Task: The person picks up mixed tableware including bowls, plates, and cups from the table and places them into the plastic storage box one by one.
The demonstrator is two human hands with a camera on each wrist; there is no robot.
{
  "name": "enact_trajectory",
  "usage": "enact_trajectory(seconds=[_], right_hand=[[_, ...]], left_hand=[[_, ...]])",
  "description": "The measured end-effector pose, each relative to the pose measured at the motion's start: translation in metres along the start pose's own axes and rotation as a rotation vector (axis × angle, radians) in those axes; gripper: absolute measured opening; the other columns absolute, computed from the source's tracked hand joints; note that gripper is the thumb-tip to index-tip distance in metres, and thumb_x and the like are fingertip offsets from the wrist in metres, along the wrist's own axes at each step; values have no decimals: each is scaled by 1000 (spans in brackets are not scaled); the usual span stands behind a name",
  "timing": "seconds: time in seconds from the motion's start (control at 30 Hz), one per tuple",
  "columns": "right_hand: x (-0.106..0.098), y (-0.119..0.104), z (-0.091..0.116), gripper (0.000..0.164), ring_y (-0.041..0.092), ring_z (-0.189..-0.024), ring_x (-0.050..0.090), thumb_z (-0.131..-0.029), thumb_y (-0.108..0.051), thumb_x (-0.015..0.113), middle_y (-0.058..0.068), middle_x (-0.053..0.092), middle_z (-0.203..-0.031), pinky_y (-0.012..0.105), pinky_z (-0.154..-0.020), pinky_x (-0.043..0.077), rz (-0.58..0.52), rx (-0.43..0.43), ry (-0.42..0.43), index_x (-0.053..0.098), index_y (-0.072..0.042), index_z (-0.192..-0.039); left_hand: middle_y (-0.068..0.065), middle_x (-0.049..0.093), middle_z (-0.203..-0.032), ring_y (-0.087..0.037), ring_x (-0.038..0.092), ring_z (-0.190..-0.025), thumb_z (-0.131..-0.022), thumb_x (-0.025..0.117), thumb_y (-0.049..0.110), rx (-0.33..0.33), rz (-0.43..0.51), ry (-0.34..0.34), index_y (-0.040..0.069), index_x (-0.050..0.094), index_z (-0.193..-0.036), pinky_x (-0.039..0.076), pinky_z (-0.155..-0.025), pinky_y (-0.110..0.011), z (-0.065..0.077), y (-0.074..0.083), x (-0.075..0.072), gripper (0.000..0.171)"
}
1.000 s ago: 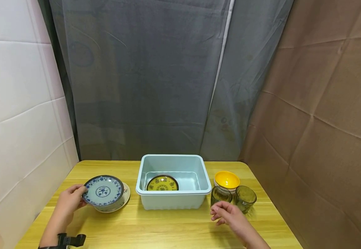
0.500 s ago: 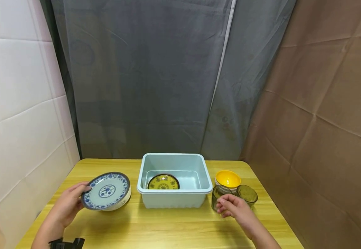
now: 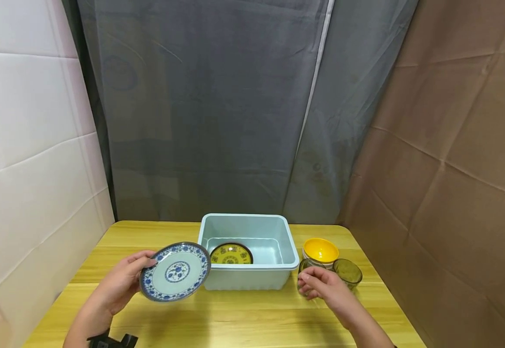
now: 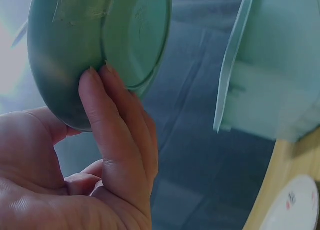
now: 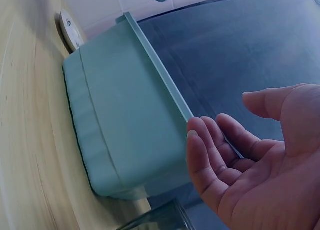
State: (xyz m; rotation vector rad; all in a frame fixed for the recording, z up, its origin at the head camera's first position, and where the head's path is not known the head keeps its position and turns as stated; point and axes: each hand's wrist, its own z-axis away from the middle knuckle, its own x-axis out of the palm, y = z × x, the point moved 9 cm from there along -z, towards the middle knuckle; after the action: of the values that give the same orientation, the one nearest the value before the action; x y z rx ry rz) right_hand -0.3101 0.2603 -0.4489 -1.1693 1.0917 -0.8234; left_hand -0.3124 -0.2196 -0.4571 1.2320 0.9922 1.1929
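The left hand (image 3: pixel 122 280) pinches the blue-patterned plate (image 3: pixel 176 271) at its rim, thumb on top, fingers beneath, holding it tilted above the table (image 3: pixel 235 319), near the bin (image 3: pixel 248 280). The right hand (image 3: pixel 324 286), empty, fingers loosely curled and thumb apart, hovers near 2 olive glasses (image 3: pixel 348 271).

Item, blue-and-white plate (image 3: pixel 177 271): I log it shifted right, its face now tilted more steeply to the near side and overlapping the left edge of the pale-blue bin (image 3: pixel 252 279) in the head view. Item, left hand (image 3: pixel 126 278): carried right with the plate. Item, white plate (image 4: pixel 295 205): its rim, earlier visible from the head, now hidden there. Item, right hand (image 3: pixel 324 287): slightly farther, covering more of the left glass (image 3: pixel 309 263).
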Motion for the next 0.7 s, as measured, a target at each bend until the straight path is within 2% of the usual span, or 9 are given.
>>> enact_trajectory(seconds=[0.13,0.3,0.53,0.7], right_hand=[[8,-6,-3,28,26,-98,72,-114,-24,63,9,72,-107,35,-84,62,10,-14,-18,68,3,-120],[21,-9,-5,27,24,-100,71,-115,-24,62,6,72,-108,35,-85,62,-8,-16,-65,67,3,-120],[44,-14,-10,25,24,-99,72,-114,-26,64,10,72,-109,36,-87,62,-37,-1,-106,68,-2,-119],[65,-19,-13,26,20,-98,73,-116,-26,60,9,73,-112,34,-86,62,-136,-9,-192,69,-3,-124]], left_hand=[[-2,69,-103,-12,66,-77,-114,55,18,26,21,-91,11,69,-126,61,-73,-28,-3,4,22,19],[-3,71,-100,-10,68,-73,-113,58,16,25,61,-188,7,69,-124,62,-69,-25,-5,9,53,18],[-3,73,-101,-10,70,-78,-112,58,16,39,76,-261,0,66,-128,62,-74,-26,-11,10,90,24],[-3,72,-100,-10,71,-78,-112,59,15,43,116,-275,-1,64,-131,62,-73,-27,-15,6,110,26]])
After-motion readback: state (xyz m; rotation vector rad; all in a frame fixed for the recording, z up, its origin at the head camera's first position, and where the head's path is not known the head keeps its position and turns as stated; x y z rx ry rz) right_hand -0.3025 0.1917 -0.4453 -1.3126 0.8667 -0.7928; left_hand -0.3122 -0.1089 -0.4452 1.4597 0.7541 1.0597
